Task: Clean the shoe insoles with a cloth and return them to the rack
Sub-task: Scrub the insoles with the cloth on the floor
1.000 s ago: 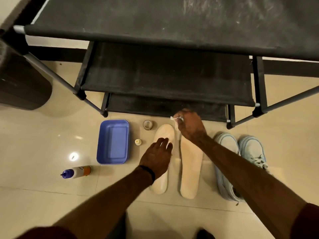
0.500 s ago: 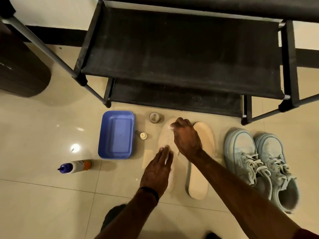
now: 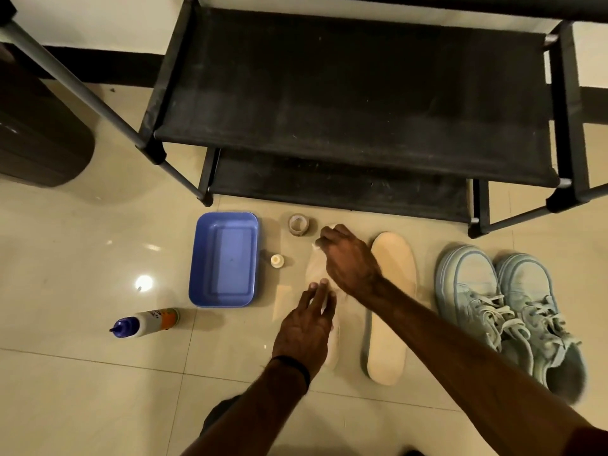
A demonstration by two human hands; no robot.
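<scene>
Since half a second ago the right hand [image 3: 350,258] has stayed over the toe half of the left insole [image 3: 316,268], while the left hand [image 3: 304,327] keeps pressing its middle with straight fingers. The right hand's curled fingers pinch a pale cloth [image 3: 317,246], mostly hidden under the knuckles and blurred. Both hands cover much of that insole. The second insole [image 3: 390,307] lies bare just beside it on the floor [image 3: 82,373], cream and flat, before the black rack [image 3: 345,93]
</scene>
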